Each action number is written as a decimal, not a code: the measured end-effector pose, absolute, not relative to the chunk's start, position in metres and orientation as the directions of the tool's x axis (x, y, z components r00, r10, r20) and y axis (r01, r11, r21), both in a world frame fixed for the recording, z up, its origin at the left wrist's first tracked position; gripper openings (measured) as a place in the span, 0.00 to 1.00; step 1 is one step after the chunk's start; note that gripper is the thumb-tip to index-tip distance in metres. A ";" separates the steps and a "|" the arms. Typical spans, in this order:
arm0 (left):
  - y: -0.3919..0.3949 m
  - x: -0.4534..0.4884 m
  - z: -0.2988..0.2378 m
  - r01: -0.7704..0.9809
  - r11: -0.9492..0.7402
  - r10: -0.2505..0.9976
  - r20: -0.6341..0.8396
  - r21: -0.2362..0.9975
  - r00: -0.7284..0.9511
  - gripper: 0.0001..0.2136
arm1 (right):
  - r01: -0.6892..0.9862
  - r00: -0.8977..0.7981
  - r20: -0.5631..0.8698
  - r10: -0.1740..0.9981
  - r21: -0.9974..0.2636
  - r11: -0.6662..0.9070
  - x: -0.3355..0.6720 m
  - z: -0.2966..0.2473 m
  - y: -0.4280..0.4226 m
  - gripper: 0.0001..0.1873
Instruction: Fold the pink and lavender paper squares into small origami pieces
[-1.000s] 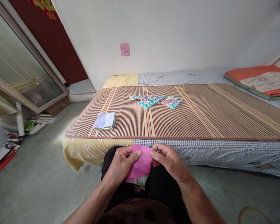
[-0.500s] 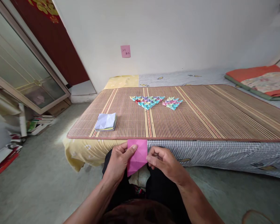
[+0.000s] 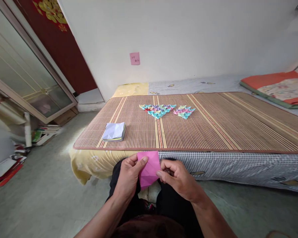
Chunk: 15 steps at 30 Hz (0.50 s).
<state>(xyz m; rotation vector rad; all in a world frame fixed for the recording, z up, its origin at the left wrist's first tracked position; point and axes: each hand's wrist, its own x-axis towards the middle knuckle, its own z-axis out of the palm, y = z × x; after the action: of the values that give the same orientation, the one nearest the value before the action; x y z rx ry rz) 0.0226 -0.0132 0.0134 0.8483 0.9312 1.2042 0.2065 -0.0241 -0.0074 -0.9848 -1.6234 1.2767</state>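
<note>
A pink sheet of origami paper (image 3: 150,168) with crease lines is held up over my lap, just in front of the bed's edge. My left hand (image 3: 131,172) pinches its left side, thumb on top and fingers behind. At the paper's right edge, my right hand (image 3: 175,177) grips it between thumb and curled forefinger. The lower end of the sheet looks slanted or folded; its back is hidden. Beyond my hands, on the bamboo mat (image 3: 208,129), lies a stack of square paper (image 3: 114,131) with a creased pale lilac sheet on top.
Two clusters of small folded-paper pieces, a larger one (image 3: 157,110) and a smaller one (image 3: 184,111), sit mid-mat. Folded orange bedding (image 3: 270,82) lies at far right. A pink note (image 3: 134,58) is on the wall. Books (image 3: 46,132) lie on the floor by the glass door (image 3: 29,62).
The pink paper's lower end has drawn up a little and looks less pointed. My right thumb and fingers have come slightly further over its right edge. The view has tilted slightly.
</note>
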 end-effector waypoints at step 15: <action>-0.026 0.023 0.018 -0.147 0.070 0.985 -0.046 0.987 0.164 0.18 | 0.019 -0.124 0.196 0.973 -0.980 0.200 0.199 0.001 -0.024 0.16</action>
<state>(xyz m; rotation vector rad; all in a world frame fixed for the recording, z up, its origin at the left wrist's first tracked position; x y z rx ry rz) 0.0228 -0.0264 0.0180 1.1268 1.0081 1.1178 0.1989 -0.0236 0.0010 -1.0226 -1.4087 1.1308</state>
